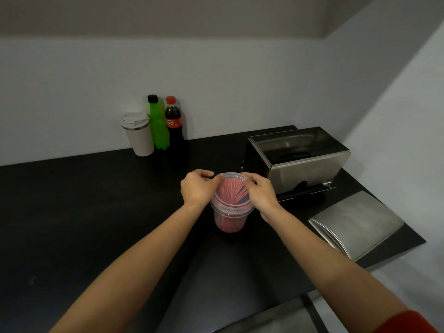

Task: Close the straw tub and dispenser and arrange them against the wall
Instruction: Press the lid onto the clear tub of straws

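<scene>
We stand at a black surface (pixel 96 212) with both arms out in front of us. The straw tub (pixel 230 219) sits near the middle of the surface, well away from the wall (pixel 216 87). It is a clear tub full of red straws (pixel 228 224). A clear lid (pixel 231 191) lies on top of it, and it looks like it is not pushed all the way down yet. Our left hand (pixel 197 188) curls its grip around the left edge of the lid, and our right hand (pixel 260 191) curls its grip around the right edge, with fingers pinching the rim at the far side. Both hands have hold of the lid and nothing else. To do this step well, we think we should keep the lid flat, press down evenly all around the rim, and hold the tub steady so it does not tip and spill. To the right stands the metal dispenser (pixel 305 162), open on top, and its metal cover (pixel 355 224) lies flat on the surface just in front of it. That one is not closed yet. By the wall stand a white cup (pixel 139 135), a green bottle (pixel 157 126) and a cola bottle (pixel 174 123).
</scene>
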The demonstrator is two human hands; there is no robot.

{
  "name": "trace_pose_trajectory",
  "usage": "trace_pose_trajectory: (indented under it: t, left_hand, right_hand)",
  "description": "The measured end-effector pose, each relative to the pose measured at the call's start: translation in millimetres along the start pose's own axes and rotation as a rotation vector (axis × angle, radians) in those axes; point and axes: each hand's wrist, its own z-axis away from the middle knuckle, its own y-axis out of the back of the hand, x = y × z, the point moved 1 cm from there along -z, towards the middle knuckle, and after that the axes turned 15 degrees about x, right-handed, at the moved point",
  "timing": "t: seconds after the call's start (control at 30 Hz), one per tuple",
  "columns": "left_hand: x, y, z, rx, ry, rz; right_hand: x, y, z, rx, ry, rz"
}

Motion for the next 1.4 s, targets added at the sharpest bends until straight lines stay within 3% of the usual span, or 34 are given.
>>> trace_pose_trajectory:
  t: [0.4,0.63,0.9,1.07,1.4]
  left_hand:
    - [-10,-6,-4,-0.179,0.033,0.102]
    - [-18,-11,-4,-0.172,0.052,0.149]
    - [-19,-10,-3,-0.256,-0.077,0.176]
    - [-21,-9,3,-0.222,-0.195,0.114]
    - [-22,-8,1,-0.174,-0.269,0.073]
  right_hand:
    - [11,-7,-5,0.011,-0.043,0.01]
    - [10,-10,-5,0.035,-0.037,0.058]
    - [8,-7,-1,0.098,0.197,0.208]
    - [9,-8,-1,0.117,0.237,0.319]
    - [11,-8,2,0.178,0.258,0.296]
